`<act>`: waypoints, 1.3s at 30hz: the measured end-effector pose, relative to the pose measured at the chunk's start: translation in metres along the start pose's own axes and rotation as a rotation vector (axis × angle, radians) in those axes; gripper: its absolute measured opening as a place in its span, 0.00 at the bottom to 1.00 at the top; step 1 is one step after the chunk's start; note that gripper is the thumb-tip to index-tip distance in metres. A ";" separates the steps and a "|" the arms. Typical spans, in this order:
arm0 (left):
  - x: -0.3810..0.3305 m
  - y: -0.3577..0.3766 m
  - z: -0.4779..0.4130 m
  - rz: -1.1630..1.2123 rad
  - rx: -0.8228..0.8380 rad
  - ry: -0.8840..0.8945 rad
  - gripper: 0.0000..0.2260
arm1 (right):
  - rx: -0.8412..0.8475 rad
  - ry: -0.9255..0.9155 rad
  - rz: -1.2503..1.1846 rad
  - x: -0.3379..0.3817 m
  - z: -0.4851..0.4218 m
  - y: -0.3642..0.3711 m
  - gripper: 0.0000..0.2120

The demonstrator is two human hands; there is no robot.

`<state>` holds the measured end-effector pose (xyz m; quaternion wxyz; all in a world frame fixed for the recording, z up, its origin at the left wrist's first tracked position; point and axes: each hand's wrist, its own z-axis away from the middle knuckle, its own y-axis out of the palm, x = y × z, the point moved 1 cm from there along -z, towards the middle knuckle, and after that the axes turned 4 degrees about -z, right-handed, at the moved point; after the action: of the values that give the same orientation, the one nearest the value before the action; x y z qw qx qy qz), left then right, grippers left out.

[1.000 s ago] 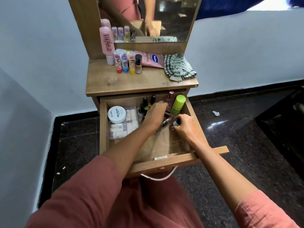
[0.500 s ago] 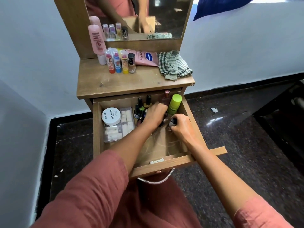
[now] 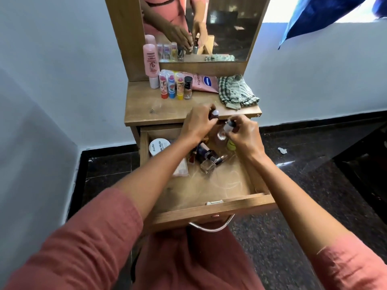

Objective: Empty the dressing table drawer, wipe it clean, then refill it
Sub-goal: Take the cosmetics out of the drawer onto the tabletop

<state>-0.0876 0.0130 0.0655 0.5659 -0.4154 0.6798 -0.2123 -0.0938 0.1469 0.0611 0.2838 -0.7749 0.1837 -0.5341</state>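
Observation:
The wooden drawer (image 3: 211, 208) of the dressing table stands pulled out. Inside lie a white nail-polish-remover tub (image 3: 158, 146), a packet of pads (image 3: 181, 168), several small bottles (image 3: 208, 159) and a green-capped bottle (image 3: 231, 145). My left hand (image 3: 198, 124) grips a small dark bottle (image 3: 214, 114) above the drawer's back edge. My right hand (image 3: 244, 133) holds a small clear bottle with a dark cap (image 3: 225, 129) beside it. Both hands are raised to tabletop height.
On the tabletop (image 3: 159, 110) stand a pink tube (image 3: 151, 64), three lip balm sticks (image 3: 171, 85), a nail polish bottle (image 3: 187, 87), a pink Vaseline pouch (image 3: 204, 81) and a checked cloth (image 3: 236, 91). A mirror (image 3: 219, 28) rises behind. White walls flank the table; the floor is dark stone.
Both hands have risen out of the drawer, each with a small bottle, up to the tabletop's front edge. The camera view has tilted and shifted.

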 end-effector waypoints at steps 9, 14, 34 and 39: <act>0.004 -0.048 -0.048 -0.055 -0.090 0.022 0.10 | -0.042 -0.055 -0.005 0.040 -0.080 0.013 0.13; 0.012 -0.053 -0.072 -0.182 -0.087 0.059 0.07 | -0.009 -0.041 0.049 0.040 -0.106 0.027 0.12; 0.023 -0.052 -0.093 -0.437 -0.014 0.043 0.11 | 0.106 -0.087 0.063 0.039 -0.124 0.044 0.14; 0.018 -0.053 -0.083 -0.413 -0.038 0.053 0.12 | 0.127 -0.097 0.062 0.037 -0.118 0.040 0.26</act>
<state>-0.1490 -0.0465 0.1170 0.4845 -0.5508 0.5986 -0.3219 -0.1891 0.0656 0.0944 0.3576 -0.7740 0.1594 -0.4976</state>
